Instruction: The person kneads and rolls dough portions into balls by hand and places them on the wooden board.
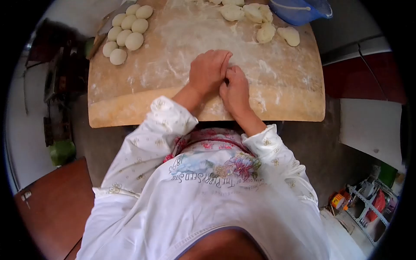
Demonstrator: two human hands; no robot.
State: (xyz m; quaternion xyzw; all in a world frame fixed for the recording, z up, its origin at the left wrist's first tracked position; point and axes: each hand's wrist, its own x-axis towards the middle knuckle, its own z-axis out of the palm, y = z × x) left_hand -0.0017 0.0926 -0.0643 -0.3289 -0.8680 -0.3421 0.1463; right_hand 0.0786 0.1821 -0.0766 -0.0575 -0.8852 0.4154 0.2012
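Note:
My left hand (209, 71) and my right hand (236, 90) are together over the near middle of a floured wooden board (130, 102). Both have their fingers curled in and pressed close to each other. Whatever lies between or under them is hidden. Up and to the left on the board, several round dough balls (134, 41) sit in a cluster. Toward the upper right lie several irregular dough pieces (265, 33), one of them apart (288, 36) near the blue basin. White flour is smeared over the board's surface.
A blue basin (294, 13) stands at the board's upper right. A knife or scraper with a wooden handle (96, 46) lies at the upper left edge. A brown panel (54, 208) is at the lower left, and a metal rack (368, 208) at the lower right.

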